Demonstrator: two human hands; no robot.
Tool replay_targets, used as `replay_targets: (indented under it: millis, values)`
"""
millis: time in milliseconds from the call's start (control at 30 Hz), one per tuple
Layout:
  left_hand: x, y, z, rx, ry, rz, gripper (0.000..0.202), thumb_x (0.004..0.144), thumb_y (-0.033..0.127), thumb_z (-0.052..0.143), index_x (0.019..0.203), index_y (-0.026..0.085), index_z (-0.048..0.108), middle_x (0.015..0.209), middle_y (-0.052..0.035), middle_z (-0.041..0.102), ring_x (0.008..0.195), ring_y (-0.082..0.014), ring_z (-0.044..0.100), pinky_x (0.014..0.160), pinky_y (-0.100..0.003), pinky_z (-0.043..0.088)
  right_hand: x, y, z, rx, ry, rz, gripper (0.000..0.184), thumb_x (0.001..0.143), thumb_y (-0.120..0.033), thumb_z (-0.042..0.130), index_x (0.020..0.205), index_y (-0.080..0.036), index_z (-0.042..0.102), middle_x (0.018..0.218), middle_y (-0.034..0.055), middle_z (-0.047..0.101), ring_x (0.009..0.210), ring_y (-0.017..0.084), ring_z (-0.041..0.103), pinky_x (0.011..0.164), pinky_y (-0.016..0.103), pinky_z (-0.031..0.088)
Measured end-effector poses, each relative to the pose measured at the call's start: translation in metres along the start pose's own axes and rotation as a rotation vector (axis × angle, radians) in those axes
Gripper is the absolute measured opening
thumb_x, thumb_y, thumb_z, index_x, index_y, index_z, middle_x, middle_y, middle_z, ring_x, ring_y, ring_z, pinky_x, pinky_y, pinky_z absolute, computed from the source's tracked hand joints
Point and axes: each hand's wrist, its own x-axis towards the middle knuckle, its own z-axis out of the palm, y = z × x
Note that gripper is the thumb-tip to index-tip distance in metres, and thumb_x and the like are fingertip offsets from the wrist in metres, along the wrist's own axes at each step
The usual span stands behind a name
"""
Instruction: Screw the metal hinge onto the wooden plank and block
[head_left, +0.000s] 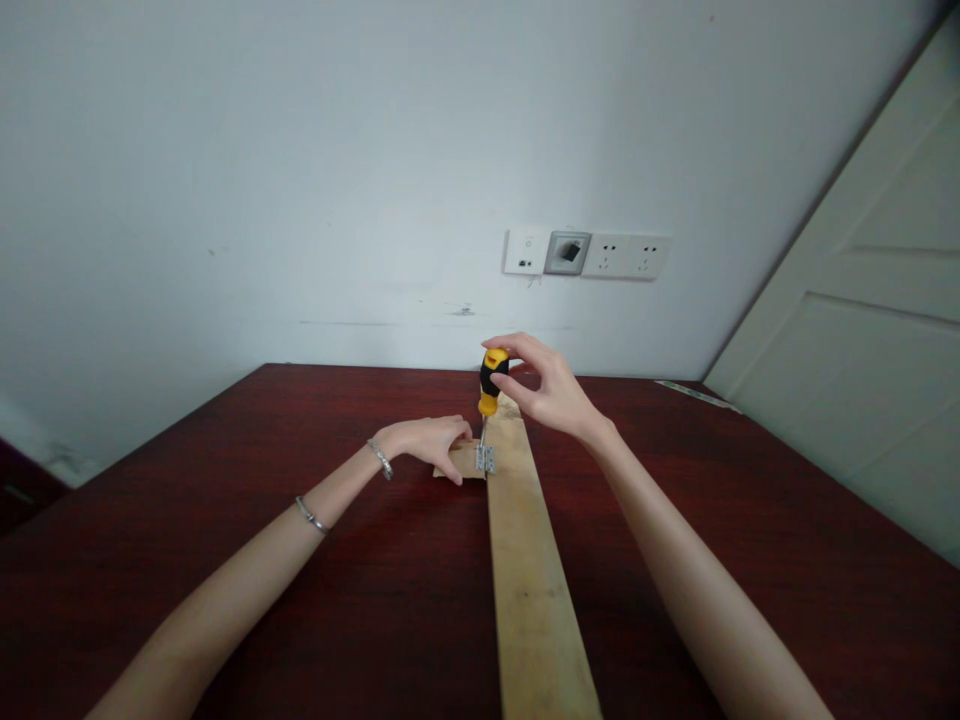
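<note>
Squinting, we can't see where the yellow-black screwdriver (490, 390) ends; our right hand (551, 390) pinches it, half-open left hand (431, 438) holds a small board (468, 462).

Light's soft, cool and kinda dim, can't really tell from where, with the wall (337, 180) beyond the right hand (547, 385) pale grey and the table (360, 620) below it way darker. Wide-angle stretch makes the door (877, 330) off to that hand's right lean hard, and fine detail on the hinge (490, 461) beside the left hand (431, 440) is mushy.
</note>
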Motion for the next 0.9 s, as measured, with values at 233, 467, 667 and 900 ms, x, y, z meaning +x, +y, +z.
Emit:
replay_targets:
  millis: [233, 467, 667, 900]
  values:
    - [0.001, -0.003, 0.002, -0.021, 0.009, 0.014, 0.073, 0.059, 0.059, 0.074, 0.114, 0.017, 0.053, 0.11, -0.0097, 0.056, 0.092, -0.0245, 0.055, 0.075, -0.031, 0.042, -0.001, 0.002, 0.001, 0.031, -0.039, 0.023, 0.047, 0.078, -0.013, 0.056, 0.123, -0.025, 0.057, 0.118, 0.006, 0.064, 0.098, 0.02, 0.063, 0.084, 0.04, 0.056]
    - [0.0, 0.001, 0.0, -0.031, -0.009, 0.003, 0.07, 0.059, 0.055, 0.076, 0.112, 0.016, 0.051, 0.108, -0.0093, 0.056, 0.09, -0.0236, 0.055, 0.073, -0.03, 0.041, -0.002, 0.004, 0.004, 0.072, -0.042, 0.052, 0.044, 0.083, -0.022, 0.059, 0.127, -0.028, 0.054, 0.123, 0.0057, 0.061, 0.094, 0.018, 0.063, 0.079, 0.036, 0.058]
    - [0.002, -0.001, 0.0, -0.025, -0.006, 0.031, 0.067, 0.061, 0.059, 0.073, 0.107, 0.016, 0.051, 0.107, -0.0093, 0.056, 0.089, -0.0237, 0.053, 0.072, -0.03, 0.041, -0.005, 0.009, 0.009, 0.056, 0.018, 0.052, 0.036, 0.082, -0.032, 0.066, 0.117, -0.029, 0.058, 0.111, 0.0047, 0.06, 0.093, 0.018, 0.06, 0.075, 0.034, 0.058]
    - [0.003, -0.001, 0.001, -0.028, -0.023, 0.022, 0.07, 0.059, 0.059, 0.074, 0.109, 0.014, 0.051, 0.107, -0.0105, 0.055, 0.09, -0.0241, 0.054, 0.074, -0.03, 0.041, -0.011, 0.004, 0.007, 0.044, -0.01, 0.036, 0.047, 0.083, -0.021, 0.059, 0.128, -0.03, 0.052, 0.114, 0.0068, 0.053, 0.098, 0.019, 0.058, 0.076, 0.035, 0.058]
